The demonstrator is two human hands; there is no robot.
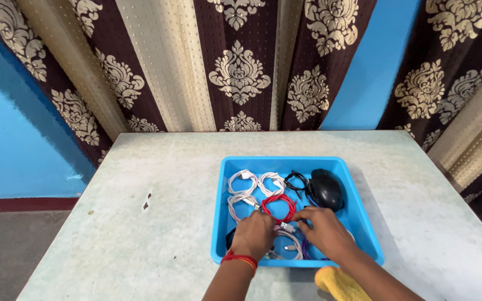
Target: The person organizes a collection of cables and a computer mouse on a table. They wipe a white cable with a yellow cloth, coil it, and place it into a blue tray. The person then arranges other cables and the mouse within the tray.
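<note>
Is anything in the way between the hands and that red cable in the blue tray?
Nothing visible. The left hand and right hand already reach the near edge of the red cable in the blue tray.

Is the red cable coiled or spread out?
Coiled: the red cable lies as a round loop in the blue tray, between the white cables and the black mouse.
</note>
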